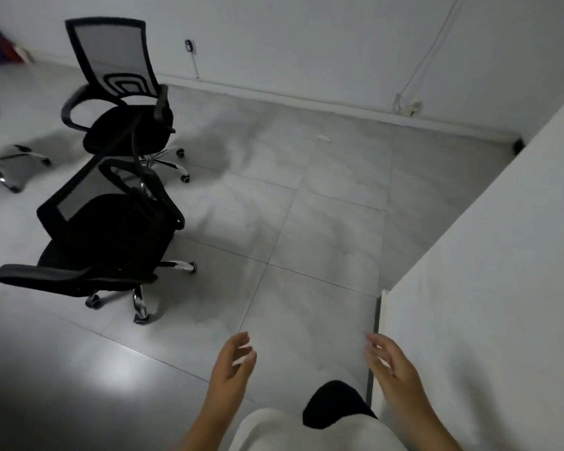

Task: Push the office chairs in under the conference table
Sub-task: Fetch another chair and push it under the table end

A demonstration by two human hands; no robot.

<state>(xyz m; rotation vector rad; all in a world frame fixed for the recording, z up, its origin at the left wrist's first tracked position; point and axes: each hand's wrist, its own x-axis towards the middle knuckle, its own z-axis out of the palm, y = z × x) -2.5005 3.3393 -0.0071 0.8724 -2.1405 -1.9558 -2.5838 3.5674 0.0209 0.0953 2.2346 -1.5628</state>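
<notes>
Where pale grey floor tiles (323,222) meet a white wall (306,43), two black mesh-backed office chairs (111,236) stand at left, well apart from the white bench (502,288) at right; left hand (233,369) and right hand (393,366) hover low, fingers loosely spread, empty

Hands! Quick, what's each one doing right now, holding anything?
Left hand: open, fingers loosely curled, holding nothing.
Right hand: open, fingers spread, holding nothing.
</notes>
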